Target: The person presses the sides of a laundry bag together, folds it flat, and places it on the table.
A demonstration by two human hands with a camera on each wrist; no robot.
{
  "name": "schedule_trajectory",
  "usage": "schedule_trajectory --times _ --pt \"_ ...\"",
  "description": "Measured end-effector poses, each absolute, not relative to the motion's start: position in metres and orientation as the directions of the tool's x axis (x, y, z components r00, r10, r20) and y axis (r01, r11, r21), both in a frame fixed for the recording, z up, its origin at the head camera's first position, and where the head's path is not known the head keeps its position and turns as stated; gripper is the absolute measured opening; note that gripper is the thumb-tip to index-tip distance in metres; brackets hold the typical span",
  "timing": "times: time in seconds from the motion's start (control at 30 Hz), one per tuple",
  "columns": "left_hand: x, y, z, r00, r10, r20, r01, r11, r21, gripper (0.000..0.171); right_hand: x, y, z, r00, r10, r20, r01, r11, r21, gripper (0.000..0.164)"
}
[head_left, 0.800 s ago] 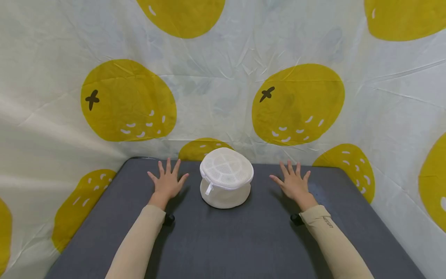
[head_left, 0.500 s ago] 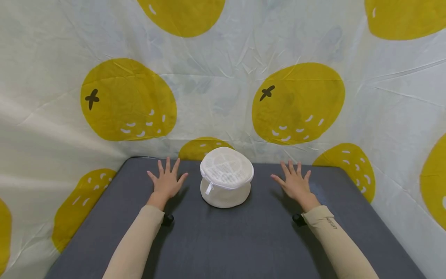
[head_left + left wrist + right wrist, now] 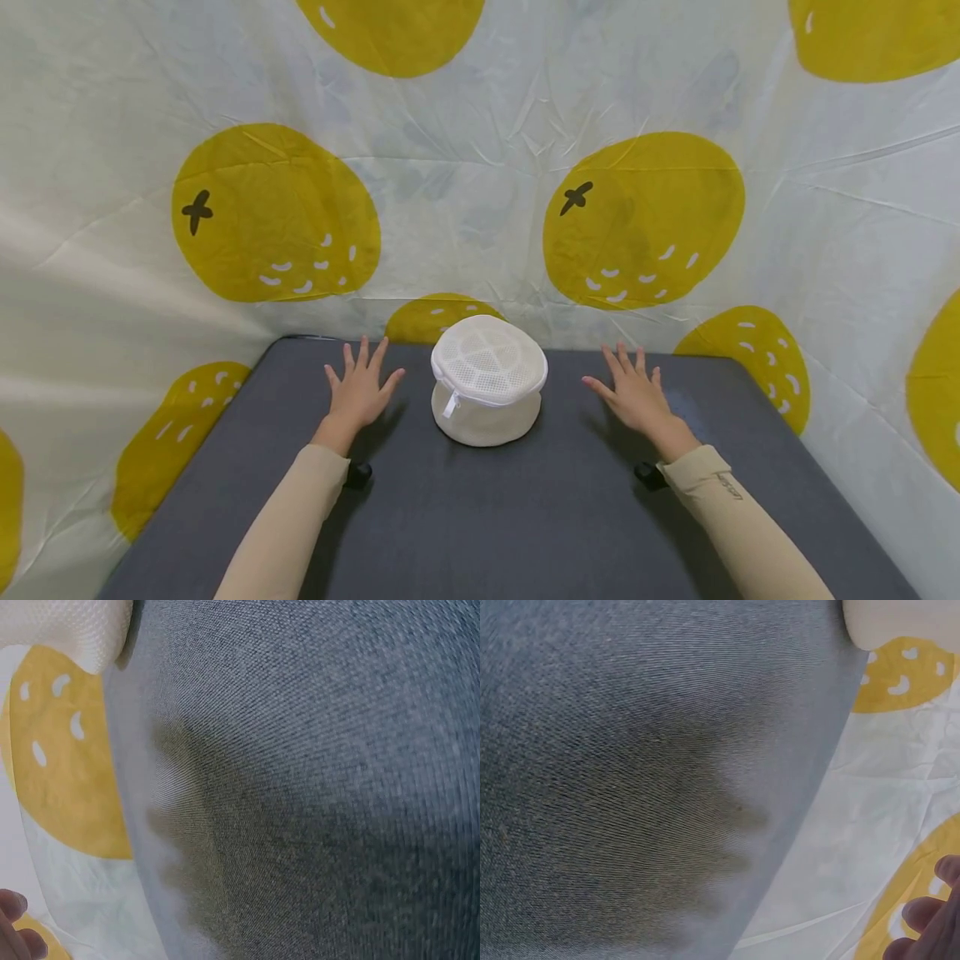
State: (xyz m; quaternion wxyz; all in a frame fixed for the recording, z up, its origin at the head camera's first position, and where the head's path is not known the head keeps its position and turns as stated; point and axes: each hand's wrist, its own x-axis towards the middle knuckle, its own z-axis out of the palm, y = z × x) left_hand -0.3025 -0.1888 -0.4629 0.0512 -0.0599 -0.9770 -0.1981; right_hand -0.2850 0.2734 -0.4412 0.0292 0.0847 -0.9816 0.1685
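A round, cream-white mesh laundry bag (image 3: 487, 375) with a white zipper around its top stands on the dark grey table (image 3: 480, 517). Its zipper pull (image 3: 451, 405) hangs at the front left. My left hand (image 3: 359, 394) is held to the left of the bag, fingers spread, touching nothing. On the other side, my right hand (image 3: 636, 396) is also spread and apart from the bag. Both hands cast shadows on the tabletop. Each wrist view catches only a few fingertips and the edge of the bag.
A white curtain (image 3: 465, 225) printed with large yellow fruit hangs behind the table and along both sides. Small black wrist cameras (image 3: 358, 475) sit under both cuffs. The table's far edge lies just behind the bag.
The right forearm has shifted slightly to the right, and the fingers of both hands have drawn a little closer together. The bag has stayed in place.
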Motion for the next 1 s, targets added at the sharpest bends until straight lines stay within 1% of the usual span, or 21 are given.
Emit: schedule_trajectory --times 0.13,0.3,0.5,0.57,0.73,0.83,1.0 --pt "-0.301 -0.189 -0.461 -0.987 0.091 0.135 0.139 0.906 0.4 0.077 -0.283 0.273 -0.438 -0.981 -0.172 0.087 -0.192 0.918 -0.348 0.087" --pt "-0.3 -0.187 -0.459 -0.984 0.094 0.153 0.152 0.889 0.432 0.077 -0.281 0.271 -0.434 -0.971 -0.21 0.111 -0.236 0.901 -0.363 0.087" --pt "-0.297 -0.181 -0.456 -0.982 0.118 0.151 0.173 0.884 0.435 0.078 -0.277 0.264 -0.43 -0.956 -0.258 0.14 -0.292 0.875 -0.385 0.088" --pt "-0.296 -0.179 -0.454 -0.98 0.124 0.156 0.183 0.873 0.452 0.077 -0.275 0.262 -0.429 -0.953 -0.265 0.149 -0.303 0.864 -0.401 0.087" --pt "-0.292 -0.171 -0.449 -0.974 0.128 0.187 0.211 0.814 0.541 0.076 -0.269 0.256 -0.423 -0.948 -0.277 0.157 -0.318 0.831 -0.456 0.088" --pt "-0.289 -0.166 -0.446 -0.971 0.125 0.203 0.224 0.769 0.598 0.074 -0.267 0.253 -0.421 -0.94 -0.291 0.181 -0.342 0.815 -0.467 0.089" --pt "-0.286 -0.159 -0.441 -0.97 0.117 0.213 0.234 0.689 0.686 0.072 -0.264 0.247 -0.418 -0.917 -0.311 0.251 -0.397 0.783 -0.479 0.082"
